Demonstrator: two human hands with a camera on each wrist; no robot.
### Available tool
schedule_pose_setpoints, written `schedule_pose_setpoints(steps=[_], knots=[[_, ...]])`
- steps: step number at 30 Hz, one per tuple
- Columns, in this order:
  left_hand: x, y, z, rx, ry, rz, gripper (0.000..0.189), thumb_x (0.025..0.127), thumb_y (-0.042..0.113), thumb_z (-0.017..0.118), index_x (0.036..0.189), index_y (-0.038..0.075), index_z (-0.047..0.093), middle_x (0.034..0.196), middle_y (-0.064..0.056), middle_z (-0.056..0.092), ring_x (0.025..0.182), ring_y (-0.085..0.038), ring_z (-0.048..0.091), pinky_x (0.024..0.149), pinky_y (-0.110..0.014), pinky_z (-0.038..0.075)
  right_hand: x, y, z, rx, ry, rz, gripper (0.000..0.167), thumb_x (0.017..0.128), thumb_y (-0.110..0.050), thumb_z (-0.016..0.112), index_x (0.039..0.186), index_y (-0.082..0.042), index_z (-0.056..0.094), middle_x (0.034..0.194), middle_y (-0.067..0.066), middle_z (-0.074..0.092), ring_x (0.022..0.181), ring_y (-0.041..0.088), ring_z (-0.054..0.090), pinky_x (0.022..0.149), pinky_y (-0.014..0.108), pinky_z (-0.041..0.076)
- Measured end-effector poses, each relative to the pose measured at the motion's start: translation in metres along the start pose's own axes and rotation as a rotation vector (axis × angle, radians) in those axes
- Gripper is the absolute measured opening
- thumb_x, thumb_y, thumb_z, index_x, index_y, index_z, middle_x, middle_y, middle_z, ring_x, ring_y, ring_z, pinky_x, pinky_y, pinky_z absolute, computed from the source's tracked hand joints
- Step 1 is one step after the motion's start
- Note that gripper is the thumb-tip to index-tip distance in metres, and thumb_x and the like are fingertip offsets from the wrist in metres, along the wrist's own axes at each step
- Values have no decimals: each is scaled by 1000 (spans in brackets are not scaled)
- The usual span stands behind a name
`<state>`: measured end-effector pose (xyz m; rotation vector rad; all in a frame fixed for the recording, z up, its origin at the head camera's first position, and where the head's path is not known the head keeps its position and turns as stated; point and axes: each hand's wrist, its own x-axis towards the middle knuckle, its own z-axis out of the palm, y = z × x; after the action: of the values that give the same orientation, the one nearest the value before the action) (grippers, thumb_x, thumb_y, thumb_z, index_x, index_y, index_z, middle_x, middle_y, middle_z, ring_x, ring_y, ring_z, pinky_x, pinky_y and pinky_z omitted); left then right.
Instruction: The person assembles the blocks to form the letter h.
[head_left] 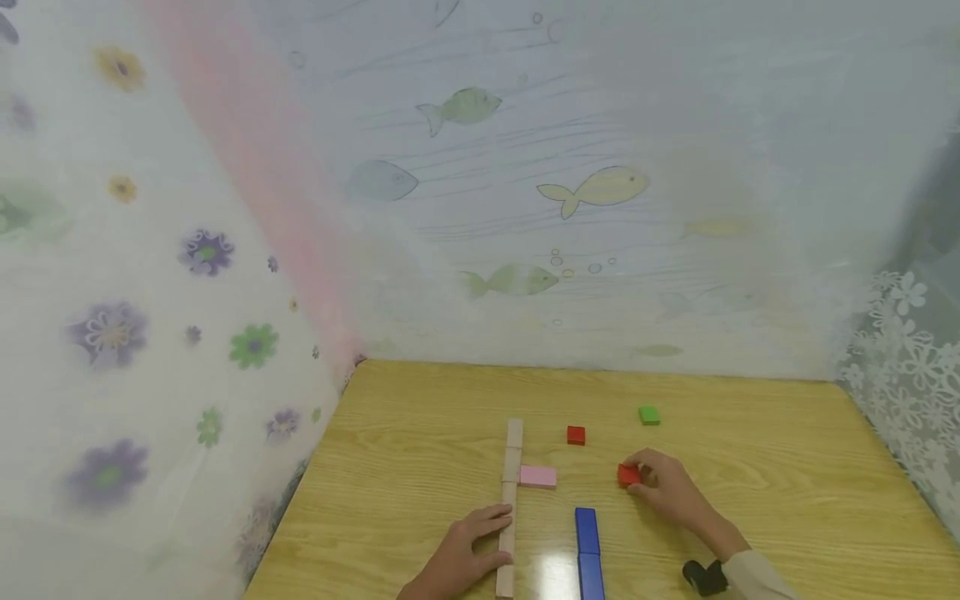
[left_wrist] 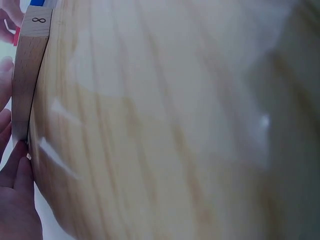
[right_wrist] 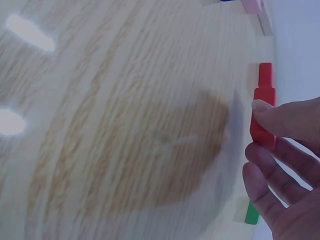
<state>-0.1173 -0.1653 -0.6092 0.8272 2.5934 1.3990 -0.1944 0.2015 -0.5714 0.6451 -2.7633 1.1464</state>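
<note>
My left hand (head_left: 467,557) rests along a straight row of plain wooden blocks (head_left: 512,465), its fingertips and thumb touching the near part. In the left wrist view, its fingers lie along the side of a wooden block (left_wrist: 31,60) whose end is marked with an 8. Over on the right, my right hand (head_left: 671,490) pinches a red block (head_left: 628,476) between thumb and fingers. The right wrist view shows the thumb across the face of that red block (right_wrist: 263,125). A pink block (head_left: 538,477) sits against the right side of the wooden row.
Another red block (head_left: 576,435) lies farther back, and a green block (head_left: 649,415) is at the back right. Two blue blocks (head_left: 588,550) form a line between the hands. A black object (head_left: 703,577) is beside the right wrist. Fabric walls (head_left: 480,317) enclose the wooden table (head_left: 405,417).
</note>
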Motion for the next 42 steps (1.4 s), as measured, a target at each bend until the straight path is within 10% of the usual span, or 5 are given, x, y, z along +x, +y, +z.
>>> schedule_pose_setpoints(steps=[15,42], knots=[[1,2,1,16,9,15,54,86,36,67,129,5,57,138,-3,50,126,-29,47,101,-39,42,12,-14,5,92,-3,-144,28,74,4,76,99,-2,66,90,5,65,73,16,58,57,24,50],[1,3,0,32,19,42,53,85,31,70,129,4,58,138,-5,50,125,-28,47,101,-38,42,26,-34,31,138,-98,-150,26,77,6,73,101,-1,66,94,7,65,77,17,58,62,24,51]])
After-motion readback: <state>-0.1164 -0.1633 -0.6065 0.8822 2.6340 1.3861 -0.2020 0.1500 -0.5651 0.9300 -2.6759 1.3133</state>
